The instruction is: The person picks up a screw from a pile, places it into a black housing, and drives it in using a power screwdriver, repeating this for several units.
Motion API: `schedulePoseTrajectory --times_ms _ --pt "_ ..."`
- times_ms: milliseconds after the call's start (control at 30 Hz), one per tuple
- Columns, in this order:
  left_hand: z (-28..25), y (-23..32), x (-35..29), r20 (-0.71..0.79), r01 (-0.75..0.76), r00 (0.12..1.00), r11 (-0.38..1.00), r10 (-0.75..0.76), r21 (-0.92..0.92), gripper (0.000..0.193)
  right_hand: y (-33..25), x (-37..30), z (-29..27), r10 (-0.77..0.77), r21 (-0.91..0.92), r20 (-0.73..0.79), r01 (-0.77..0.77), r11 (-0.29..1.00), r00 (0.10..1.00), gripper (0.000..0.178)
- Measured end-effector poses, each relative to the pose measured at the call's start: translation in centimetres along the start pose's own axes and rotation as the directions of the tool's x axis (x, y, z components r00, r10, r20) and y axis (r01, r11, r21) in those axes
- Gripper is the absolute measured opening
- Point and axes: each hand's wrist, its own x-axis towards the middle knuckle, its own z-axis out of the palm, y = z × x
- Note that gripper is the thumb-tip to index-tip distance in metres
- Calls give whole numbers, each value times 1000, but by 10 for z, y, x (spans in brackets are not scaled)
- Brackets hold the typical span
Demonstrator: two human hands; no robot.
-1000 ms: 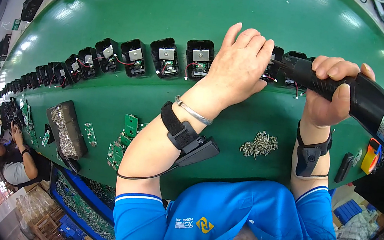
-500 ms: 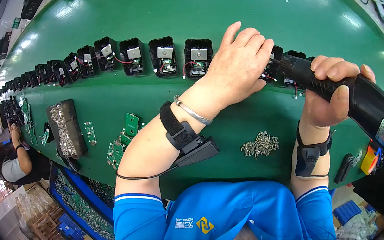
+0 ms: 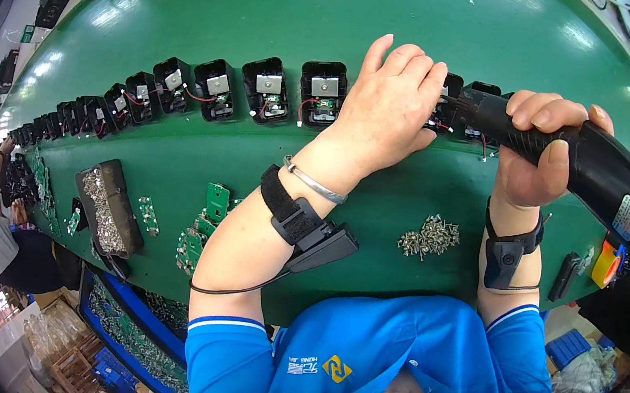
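The smooth green tabletop (image 3: 307, 13) looks glossy from my remote seat. I see black plastic box-shaped housings (image 3: 324, 69) with silvery metal plates (image 3: 325, 86), a curved black plastic tool (image 3: 608, 173), heaped shiny metal screws (image 3: 430, 238) and a matt blue cloth shirt (image 3: 392, 338).

A grey-sleeved co-worker (image 3: 36, 259) is reaching over the left end of the table (image 3: 292, 10), while a blue bin (image 3: 568, 349) is sitting beside pale plastic wrapping (image 3: 581, 384) at lower right.
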Motion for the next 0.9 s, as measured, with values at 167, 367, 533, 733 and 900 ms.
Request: schedulePoseTrajectory --times_ms 167,367,533,733,900 --pt "2 -5 -2 3 2 1000 1000 -2 11 61 5 -2 3 -28 16 63 27 1000 998 36" --pt "5 -13 -1 -16 7 1000 1000 -7 -15 60 27 -6 11 -36 55 89 31 998 995 38" --pt "8 -22 -5 -93 -5 996 999 2 -42 56 15 10 13 -93 115 50 86 990 994 36" --pt "6 -16 -8 -18 35 999 999 -36 -37 60 4 2 8 -22 53 84 17 998 996 44" --pt "5 -13 -8 10 31 999 1000 -31 1 62 8 0 9 -49 39 71 46 998 996 46"
